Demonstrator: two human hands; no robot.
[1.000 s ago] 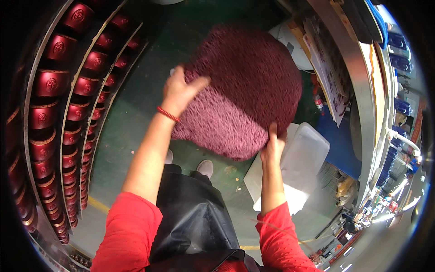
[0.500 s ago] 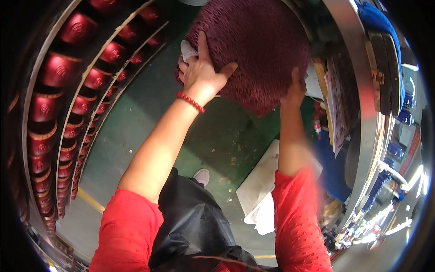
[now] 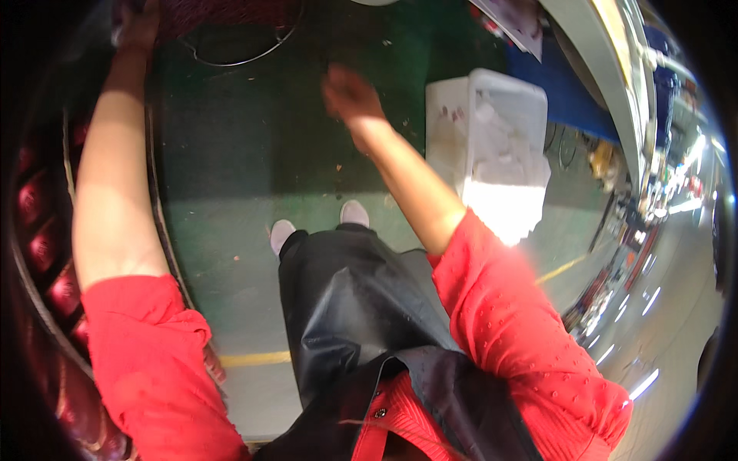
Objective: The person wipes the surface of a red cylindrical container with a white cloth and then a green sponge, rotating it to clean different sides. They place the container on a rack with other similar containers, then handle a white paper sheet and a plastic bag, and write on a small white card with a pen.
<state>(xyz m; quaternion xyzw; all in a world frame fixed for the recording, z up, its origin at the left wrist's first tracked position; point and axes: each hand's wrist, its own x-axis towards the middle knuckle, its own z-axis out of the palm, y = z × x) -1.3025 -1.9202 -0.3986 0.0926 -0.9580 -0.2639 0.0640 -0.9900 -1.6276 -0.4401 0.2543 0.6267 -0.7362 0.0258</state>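
Observation:
At the upper left, my left hand (image 3: 137, 29) reaches to the frame's top edge beside the maroon shaggy-covered seat (image 3: 223, 11). A small piece of white cloth (image 3: 116, 35) shows by its fingers, which are bent, in shadow and partly cut off. Below the seat curves a thin metal ring (image 3: 238, 63), part of a stool. My right hand (image 3: 354, 96) hangs over the green floor, apart from the seat. Motion blurs its fingers, so their closing is unclear, and no held thing shows.
Racked shiny red rounded pieces (image 3: 48, 246) stand along the left, close to my left arm. A white plastic bin (image 3: 450, 138) with pale contents sits right of my right forearm. Beyond it runs a metal-edged bench (image 3: 607, 69). My shoes (image 3: 354, 213) stand below.
My right hand has come off the maroon seat and swung left and nearer me. The seat has shifted to the top left of the view, with my left hand beside it. The bin shows more fully.

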